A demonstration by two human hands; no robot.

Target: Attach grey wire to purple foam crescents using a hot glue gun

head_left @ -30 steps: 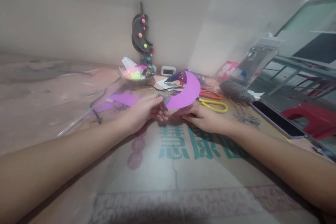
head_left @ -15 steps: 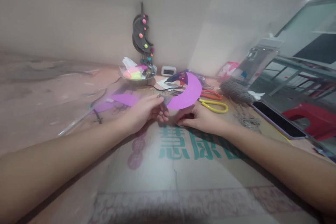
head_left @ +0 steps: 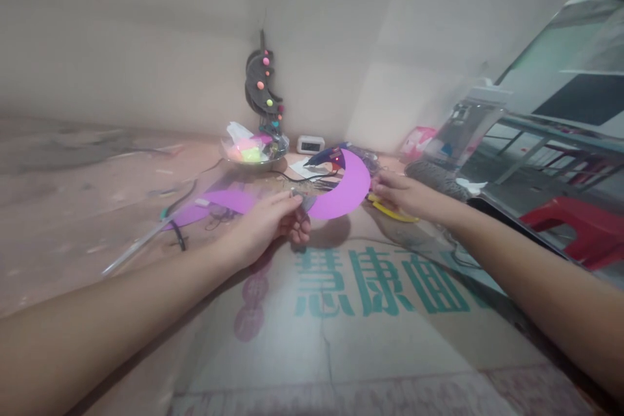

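My left hand [head_left: 285, 218] pinches a purple paper crescent [head_left: 348, 190] at its left end, where grey yarn [head_left: 305, 200] is wrapped around the paper. The crescent is held up above the cardboard, its free tip curving upward. Just right of the crescent, my right hand [head_left: 390, 190] has its fingers closed together; what they grip, if anything, is too blurred to make out. Beneath that hand lie scissors with a yellow handle [head_left: 394, 211], partly covered by the fingers.
Behind stand a glass bowl [head_left: 253, 161] of colourful bits, a small clock [head_left: 311, 144] and a dark blue glue gun [head_left: 324, 156]. A dark hanging crescent [head_left: 258, 81] has coloured balls. Right are a grey yarn ball [head_left: 433, 179] and phone [head_left: 507, 221]. Printed cardboard [head_left: 273, 357] covers the table.
My right hand has moved from below the crescent to the right and upward, over the scissors' handles. My left hand keeps its hold on the crescent. The view has tilted slightly up.
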